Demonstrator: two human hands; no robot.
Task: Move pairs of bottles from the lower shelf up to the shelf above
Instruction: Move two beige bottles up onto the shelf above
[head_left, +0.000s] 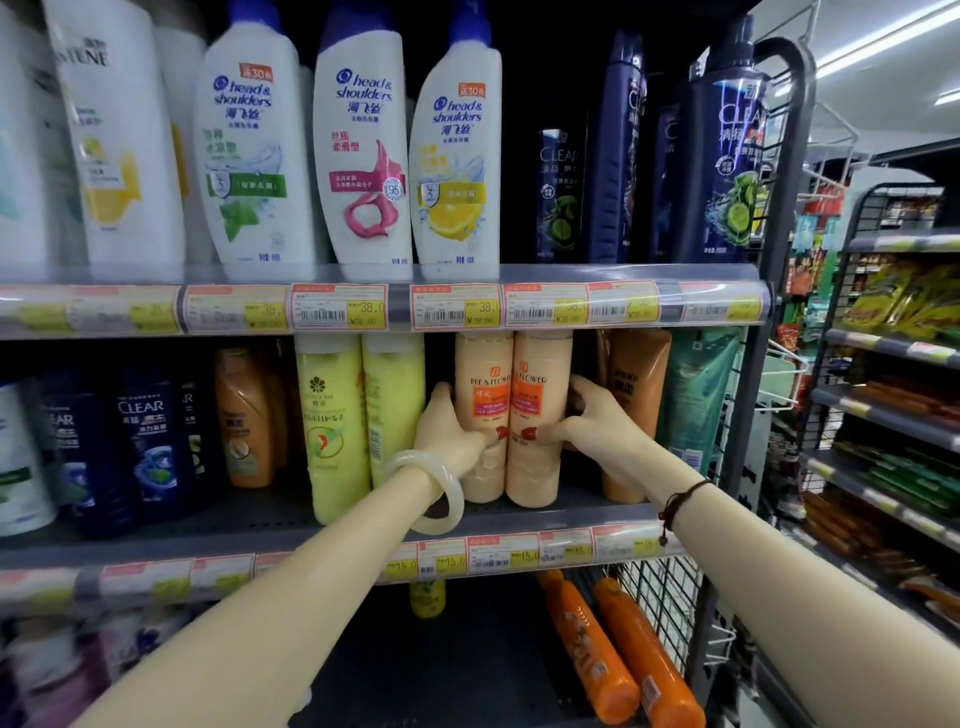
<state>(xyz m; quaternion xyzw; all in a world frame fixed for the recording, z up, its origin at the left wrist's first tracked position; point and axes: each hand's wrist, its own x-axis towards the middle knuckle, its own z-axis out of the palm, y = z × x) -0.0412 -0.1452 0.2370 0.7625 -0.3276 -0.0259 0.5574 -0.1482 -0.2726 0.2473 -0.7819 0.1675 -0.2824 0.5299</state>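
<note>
Two peach Bee & Flower bottles stand upright side by side on the lower shelf (519, 519). My left hand (449, 434) wraps the left peach bottle (483, 374) from its left side, thumb on the front. My right hand (589, 418) grips the right peach bottle (541, 467) from its right side. Both bottles press together between my hands, their bases at the shelf surface. The shelf above (623, 301) carries white Head & Shoulders bottles (358, 156) and dark blue Clear bottles (732, 156), with a dark gap (519, 182) between them.
Two yellow-green bottles (332, 426) stand just left of my left hand, brown bottles (636, 384) and a green pouch (696, 395) just right of my right hand. Orange bottles (618, 654) lie on the bottom shelf. A wire rack side (670, 608) and a snack aisle (893, 364) sit right.
</note>
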